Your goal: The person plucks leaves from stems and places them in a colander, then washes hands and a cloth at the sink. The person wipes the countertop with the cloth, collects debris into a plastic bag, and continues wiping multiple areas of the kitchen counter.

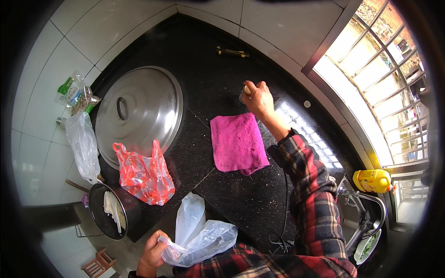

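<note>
My left hand point(153, 250) is closed on the gathered edge of a translucent white plastic bag point(211, 236), which hangs at the counter's near edge. Farther off, my right hand point(260, 99) reaches over the black counter, its fingers curled round a small round container point(246, 91) with a pale top. Most of that container is hidden by the fingers. Just nearer than my right hand lies a folded pink cloth point(238, 143). A red and clear plastic bag point(146, 173) sits crumpled to the cloth's left.
A large steel lid point(143, 106) covers the left side of the counter. Beside it are a clear bag point(82, 143) and a dark pot point(99, 217) with pale contents. A yellow bottle point(372, 180) stands by the sink point(351, 204) at right. A yellow-and-black tool point(232, 52) lies at the back.
</note>
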`<action>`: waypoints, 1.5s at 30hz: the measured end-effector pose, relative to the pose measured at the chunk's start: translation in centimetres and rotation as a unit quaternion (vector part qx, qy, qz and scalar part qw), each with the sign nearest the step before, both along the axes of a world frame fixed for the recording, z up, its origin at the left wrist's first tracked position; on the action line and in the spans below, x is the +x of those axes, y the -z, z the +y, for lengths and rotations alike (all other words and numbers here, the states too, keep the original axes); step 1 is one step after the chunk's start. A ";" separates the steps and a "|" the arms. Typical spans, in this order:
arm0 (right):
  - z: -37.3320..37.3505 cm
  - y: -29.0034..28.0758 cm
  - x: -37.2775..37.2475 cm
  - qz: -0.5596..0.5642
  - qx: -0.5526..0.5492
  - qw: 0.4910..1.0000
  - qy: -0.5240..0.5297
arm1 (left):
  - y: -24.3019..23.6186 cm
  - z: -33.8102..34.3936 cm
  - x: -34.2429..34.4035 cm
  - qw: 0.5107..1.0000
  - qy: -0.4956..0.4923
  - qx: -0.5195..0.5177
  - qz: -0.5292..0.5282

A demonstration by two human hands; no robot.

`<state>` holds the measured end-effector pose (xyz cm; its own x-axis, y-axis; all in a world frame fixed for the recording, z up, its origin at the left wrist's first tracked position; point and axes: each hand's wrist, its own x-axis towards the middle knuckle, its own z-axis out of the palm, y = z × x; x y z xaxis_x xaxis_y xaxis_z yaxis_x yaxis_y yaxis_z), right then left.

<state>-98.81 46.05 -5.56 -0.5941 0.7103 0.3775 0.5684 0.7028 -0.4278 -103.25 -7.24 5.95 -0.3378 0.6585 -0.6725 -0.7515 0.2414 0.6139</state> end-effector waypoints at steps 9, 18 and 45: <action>0.6 1.1 0.8 0.017 -0.020 1.000 0.005 | 0.4 1.1 -0.4 1.000 0.017 -0.003 -0.009; 8.4 3.6 15.6 -0.211 0.042 0.938 0.273 | 1.2 1.0 -0.4 1.000 0.019 0.001 -0.003; -17.1 -3.1 32.7 -0.387 -0.087 0.901 0.174 | 1.7 3.7 -0.8 0.993 0.111 0.023 -0.025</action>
